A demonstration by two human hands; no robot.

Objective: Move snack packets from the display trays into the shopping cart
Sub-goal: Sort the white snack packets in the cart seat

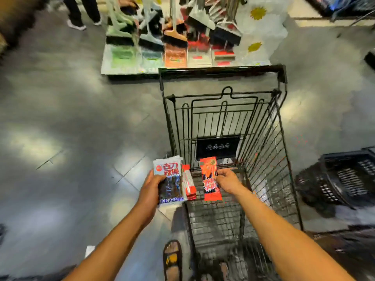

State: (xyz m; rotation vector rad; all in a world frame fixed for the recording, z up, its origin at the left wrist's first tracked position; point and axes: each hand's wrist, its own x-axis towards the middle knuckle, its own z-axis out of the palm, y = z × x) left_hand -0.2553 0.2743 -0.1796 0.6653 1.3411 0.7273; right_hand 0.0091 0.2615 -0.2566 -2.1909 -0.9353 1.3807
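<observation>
A black wire shopping cart (269, 126) stands in front of me. My left hand (151, 186) grips a stack of snack packets (169, 179) just left of the cart's near left rim; the top one is blue and white, with red packets (188, 183) fanned out at its right side. My right hand (227, 180) pinches a single red snack packet (210, 177) by its right edge and holds it above the cart's basket. Inside the cart, a pale packet shows faintly through the wires at the right. The display trays are out of view.
A low platform with brooms and dustpans (172, 41) stands beyond the cart. Black plastic baskets (343, 179) sit on the floor to the right. A person's legs (81, 13) appear at the top left. My sandalled foot (172, 258) is beside the cart.
</observation>
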